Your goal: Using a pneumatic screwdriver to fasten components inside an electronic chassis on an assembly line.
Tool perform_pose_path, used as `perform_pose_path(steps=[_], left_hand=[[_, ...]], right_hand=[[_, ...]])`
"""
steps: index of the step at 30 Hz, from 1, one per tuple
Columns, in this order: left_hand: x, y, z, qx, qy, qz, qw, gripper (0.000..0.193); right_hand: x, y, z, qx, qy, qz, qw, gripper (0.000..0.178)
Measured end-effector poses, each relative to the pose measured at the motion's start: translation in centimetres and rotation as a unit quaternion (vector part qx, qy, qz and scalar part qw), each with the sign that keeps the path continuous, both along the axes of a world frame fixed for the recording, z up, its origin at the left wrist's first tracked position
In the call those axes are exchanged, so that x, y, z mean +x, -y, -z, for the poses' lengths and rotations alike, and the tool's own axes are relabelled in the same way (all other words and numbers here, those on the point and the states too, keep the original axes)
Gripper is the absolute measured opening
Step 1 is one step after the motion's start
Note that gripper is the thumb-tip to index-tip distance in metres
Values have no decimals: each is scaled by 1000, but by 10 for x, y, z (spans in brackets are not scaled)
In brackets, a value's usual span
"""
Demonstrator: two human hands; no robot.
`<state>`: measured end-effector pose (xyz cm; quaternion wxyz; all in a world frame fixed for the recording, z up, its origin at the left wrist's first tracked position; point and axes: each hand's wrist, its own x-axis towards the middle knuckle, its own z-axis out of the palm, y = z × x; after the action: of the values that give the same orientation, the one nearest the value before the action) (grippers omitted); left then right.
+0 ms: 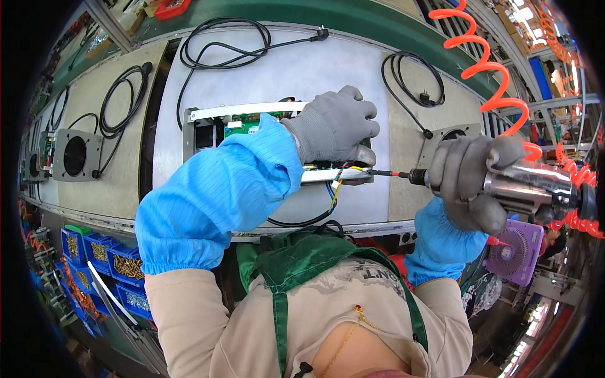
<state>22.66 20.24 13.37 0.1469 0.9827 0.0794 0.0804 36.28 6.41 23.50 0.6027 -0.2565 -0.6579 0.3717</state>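
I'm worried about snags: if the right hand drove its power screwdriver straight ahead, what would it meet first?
Probably the near metal rail, at its right end by the coloured wires; depth leaves contact order uncertain.

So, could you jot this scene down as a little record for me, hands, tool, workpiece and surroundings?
Left hand: grey-gloved, over the right end of the unit; grip hidden
Right hand: grey-gloved, wrapped around the driver
Tool: shiny metal driver, bit pointing left toward the unit
Workpiece: metal-framed unit with green circuit board
Wiring: coloured wires at its near right
Cords: black, coiled, with plugs
Surroundings: orange spiral hose, purple fan, blue bins of small parts
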Motion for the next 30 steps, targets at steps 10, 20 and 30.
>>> perform_pose_path(steps=[10, 20, 30], left_hand=[[-3, 2, -3, -10, 1, -17, 1000, 50], [-2, 2, -5, -3, -11, -21, 1000, 51], [0, 1, -2, -2, -15, -9, 1000, 52]], right_hand=[[-2, 23, 4, -7, -65, 133, 989, 44], [-5, 9, 2, 1, -42, 1, 999, 52], [-23, 22, 1, -55, -67, 167, 982, 64]])
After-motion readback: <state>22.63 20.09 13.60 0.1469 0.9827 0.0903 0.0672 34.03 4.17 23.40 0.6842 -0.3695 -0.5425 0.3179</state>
